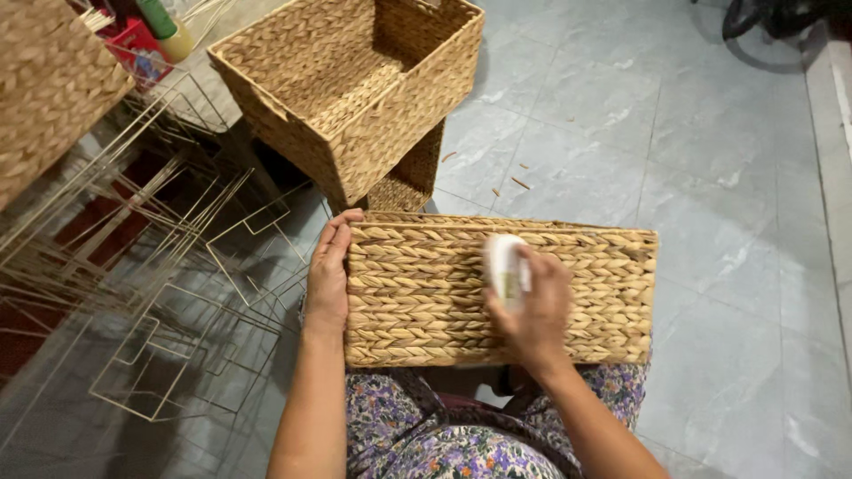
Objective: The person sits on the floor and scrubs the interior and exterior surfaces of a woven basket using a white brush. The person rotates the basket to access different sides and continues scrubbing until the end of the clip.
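left hand: lying flat along the left end of the basket, fingers straight and pointing away, palm pressing on the weave, so it's steadying more than gripping

right hand: curling around a small white bottle, fingers wrapping it from the right and holding it right up against the basket's woven face

basket: sitting across the person's lap, on its side, one long woven wall facing up at the camera, its far rim showing as a thin edge along the top

bottle: white with a greenish label patch, pretty blurry, so I can't tell which end is touching the weave

lap: floral purple fabric showing under the basket

other baskets: a bigger open one is standing just beyond, on top of another woven piece; one more is poking in at top left

wire frames: a heap of thin square metal frames is lying on the floor to the left

floor: grey tiles, a few straw bits lying near the stack
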